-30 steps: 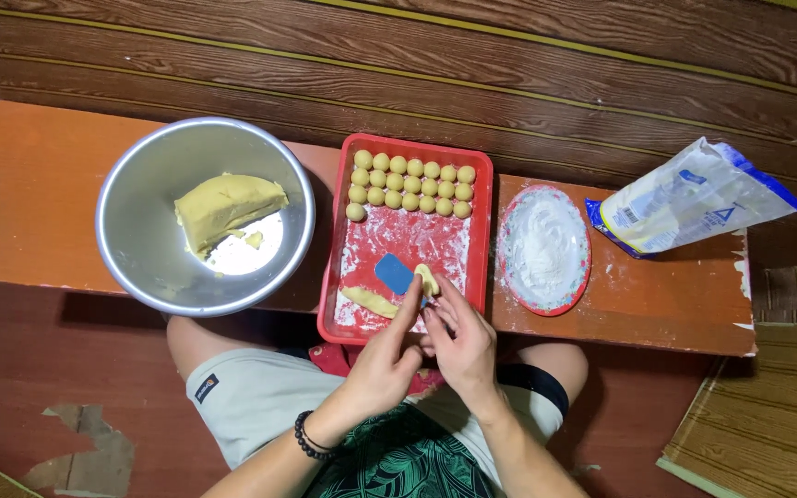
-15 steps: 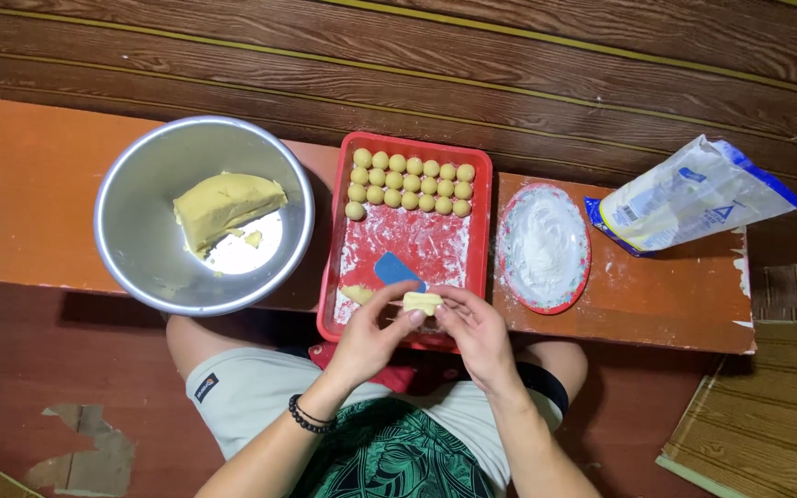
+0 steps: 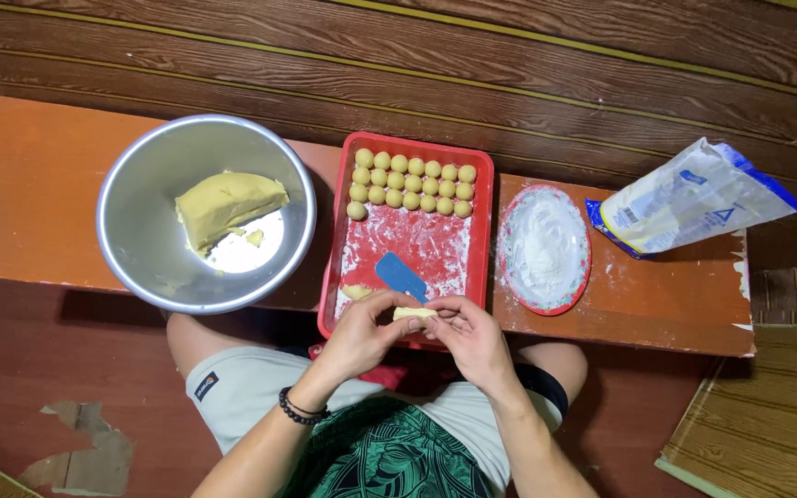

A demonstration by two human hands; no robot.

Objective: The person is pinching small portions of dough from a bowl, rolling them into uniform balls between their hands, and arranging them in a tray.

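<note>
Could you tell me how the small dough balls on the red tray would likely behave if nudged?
The dough balls look round, so they would probably roll on the red tray. They seem soft, like the dough lump, so likely dent easily. The flour dusting probably limits sticking.

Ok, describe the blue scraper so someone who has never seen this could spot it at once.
Find the red tray in the middle of the orange bench, between the metal bowl and the plate of flour. On its floury lower half, just above the hands, lies the scraper: the only flat blue thing there.
</note>
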